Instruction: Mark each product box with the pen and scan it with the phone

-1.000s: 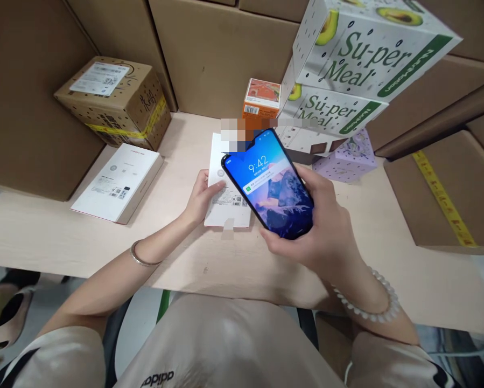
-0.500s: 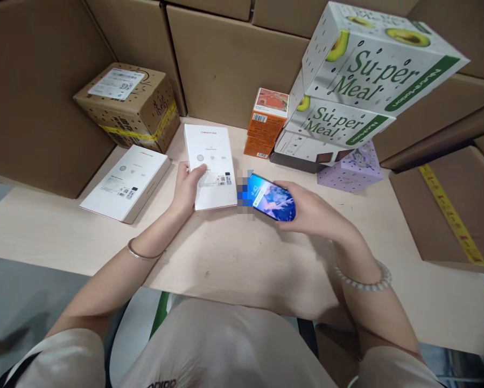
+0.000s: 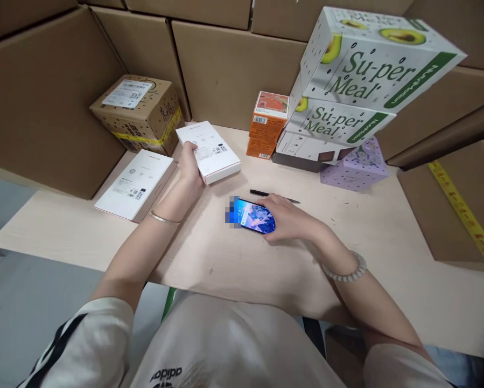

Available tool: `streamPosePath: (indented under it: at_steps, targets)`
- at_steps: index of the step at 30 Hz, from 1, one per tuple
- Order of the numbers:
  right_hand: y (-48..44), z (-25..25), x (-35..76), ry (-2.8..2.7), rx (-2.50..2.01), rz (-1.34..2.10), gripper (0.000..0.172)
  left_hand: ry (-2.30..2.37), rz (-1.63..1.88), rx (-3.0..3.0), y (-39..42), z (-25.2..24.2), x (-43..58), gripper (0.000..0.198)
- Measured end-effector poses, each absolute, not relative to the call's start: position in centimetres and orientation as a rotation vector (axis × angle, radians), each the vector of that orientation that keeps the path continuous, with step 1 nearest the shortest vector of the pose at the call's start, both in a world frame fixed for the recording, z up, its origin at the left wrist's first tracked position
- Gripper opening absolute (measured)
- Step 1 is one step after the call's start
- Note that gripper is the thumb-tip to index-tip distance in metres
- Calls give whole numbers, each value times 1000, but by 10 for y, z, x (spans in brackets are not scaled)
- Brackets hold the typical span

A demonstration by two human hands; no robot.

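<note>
My left hand (image 3: 190,167) grips the left edge of a flat white box (image 3: 211,153) with printed labels, thumb on top. That box is tilted, and whether it touches the table I cannot tell. In my right hand (image 3: 284,216) is a smartphone (image 3: 255,216), screen lit and facing up, low over the table or on it; its left end is pixelated. Just behind the right hand lies a black pen (image 3: 261,192). A second white box (image 3: 134,183) of the same look rests on the table to the left of my left hand.
A taped brown carton (image 3: 140,113) stands at the back left. Orange boxes (image 3: 266,126), stacked white Su-per Meal boxes (image 3: 371,70) and a lilac box (image 3: 355,170) stand at the back right. Another carton (image 3: 455,205) sits far right on the wooden table (image 3: 233,269).
The left hand has moved the white box back and tilted it. My right hand has lowered the phone leftward and nearer to me, and the pen has come into view.
</note>
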State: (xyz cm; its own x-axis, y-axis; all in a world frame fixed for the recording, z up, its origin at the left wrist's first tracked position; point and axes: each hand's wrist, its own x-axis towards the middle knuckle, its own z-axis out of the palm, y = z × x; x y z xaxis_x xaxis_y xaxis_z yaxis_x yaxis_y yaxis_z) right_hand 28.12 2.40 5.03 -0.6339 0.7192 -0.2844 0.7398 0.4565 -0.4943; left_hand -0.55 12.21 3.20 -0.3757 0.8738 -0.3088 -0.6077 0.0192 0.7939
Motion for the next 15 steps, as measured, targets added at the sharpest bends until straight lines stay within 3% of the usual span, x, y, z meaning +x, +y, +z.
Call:
streamPosePath:
  at_steps: [8, 12, 15]
  targets:
    - [21, 56, 282, 2633, 1310, -849, 92, 1296, 1657, 296, 140, 17, 26, 32]
    - [18, 56, 282, 2629, 1324, -827, 91, 1297, 1555, 432, 151, 16, 26, 46]
    - [18, 53, 282, 2686, 1309, -836, 88, 1431, 1280, 621, 159, 17, 15, 68]
